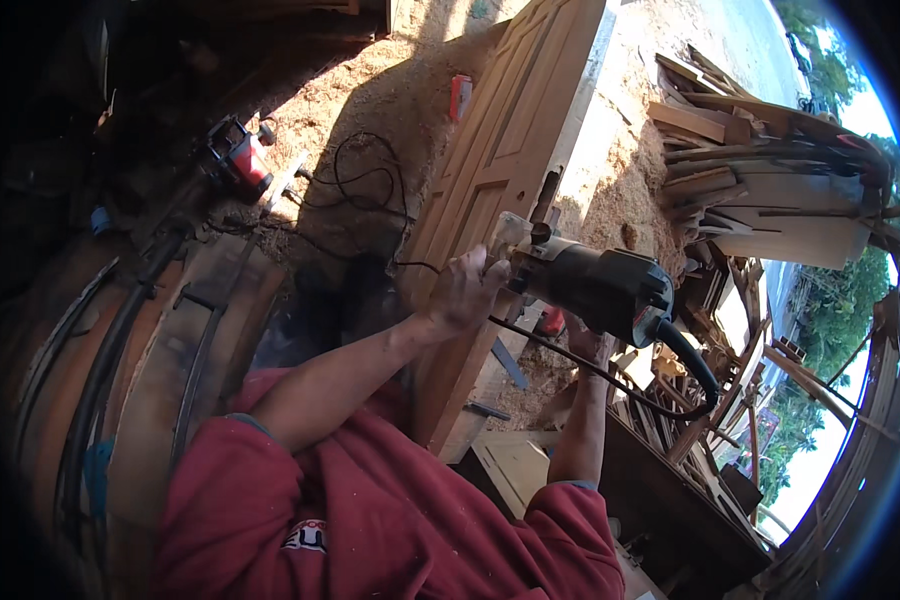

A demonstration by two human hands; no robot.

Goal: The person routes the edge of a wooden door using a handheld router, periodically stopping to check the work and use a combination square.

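Note:
A wooden panelled door [515, 125] stands on its long side, its pale narrow edge facing up. Lying across that edge is a handheld router [600, 285] with a dark body and a clear guard at its base. My left hand [467, 288] is closed on the router's base end, against the door's panelled face. My right hand [588, 342] reaches up from below and grips the body, which hides most of its fingers. Just beyond the base, a dark slot [547, 195] is cut into the door edge. The router's bit cannot be made out.
A black cord [660, 408] loops from the router's rear end. A red power tool [242, 160] and tangled cable [370, 195] lie on sawdust at left. Stacked planks [710, 180] and offcuts fill the right side. A red box [460, 98] lies beyond the door.

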